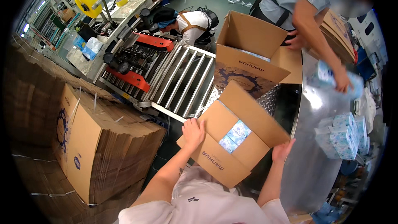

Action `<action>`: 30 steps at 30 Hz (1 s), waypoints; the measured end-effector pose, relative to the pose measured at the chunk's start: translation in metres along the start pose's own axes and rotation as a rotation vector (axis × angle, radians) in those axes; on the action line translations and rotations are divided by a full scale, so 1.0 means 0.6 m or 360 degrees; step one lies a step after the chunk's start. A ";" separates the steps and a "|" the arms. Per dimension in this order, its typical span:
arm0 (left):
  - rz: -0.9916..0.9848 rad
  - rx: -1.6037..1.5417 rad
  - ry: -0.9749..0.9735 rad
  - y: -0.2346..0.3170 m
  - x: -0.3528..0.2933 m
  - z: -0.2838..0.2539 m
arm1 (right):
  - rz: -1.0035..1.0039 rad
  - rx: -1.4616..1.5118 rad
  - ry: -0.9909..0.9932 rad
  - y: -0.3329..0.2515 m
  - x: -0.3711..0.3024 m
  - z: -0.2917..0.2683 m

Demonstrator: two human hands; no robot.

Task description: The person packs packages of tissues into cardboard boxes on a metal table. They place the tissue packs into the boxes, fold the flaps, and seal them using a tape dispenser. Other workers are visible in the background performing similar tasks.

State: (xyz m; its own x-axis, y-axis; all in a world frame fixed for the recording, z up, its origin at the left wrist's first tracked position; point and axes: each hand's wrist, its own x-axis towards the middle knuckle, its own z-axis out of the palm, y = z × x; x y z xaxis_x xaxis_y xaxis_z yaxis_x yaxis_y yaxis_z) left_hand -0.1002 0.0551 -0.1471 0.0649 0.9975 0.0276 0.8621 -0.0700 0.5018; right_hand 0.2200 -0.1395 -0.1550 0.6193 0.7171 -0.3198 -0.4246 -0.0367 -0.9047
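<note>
Both hands are on the near cardboard box (232, 141), which sits between the stack of flat cartons (99, 149) on the left and the metal table (315, 112) on the right. Left hand (193, 133) lies flat on its left flap, fingers together; right hand (282, 150) presses the right flap, fingers together too. Blue packs (234, 135) show inside. Farther off, a second open box (248, 54) sits by the roller conveyor (182, 79).

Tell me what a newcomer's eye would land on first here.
First the open box at centre, its flaps being folded by the left hand and right hand, with blue-white packs showing in the gap. Then the tall stack of flat cartons at lower left, and the roller conveyor with red-trimmed machinery above centre. At right, another person's hand lifts a pack over a shiny metal table.
</note>
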 end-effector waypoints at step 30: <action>0.0857 0.0748 0.0024 -0.243 0.264 -0.452 | 0.0040 -0.1735 -0.0308 0.232 0.128 0.729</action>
State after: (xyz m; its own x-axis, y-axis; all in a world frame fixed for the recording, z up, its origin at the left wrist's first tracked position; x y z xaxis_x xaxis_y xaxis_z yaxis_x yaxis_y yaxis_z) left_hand -0.3522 0.2256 0.0185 0.5384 0.8231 0.1805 0.8379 -0.5457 -0.0108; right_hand -0.0806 0.2152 -0.1824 0.4645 0.8007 -0.3783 0.4324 -0.5778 -0.6922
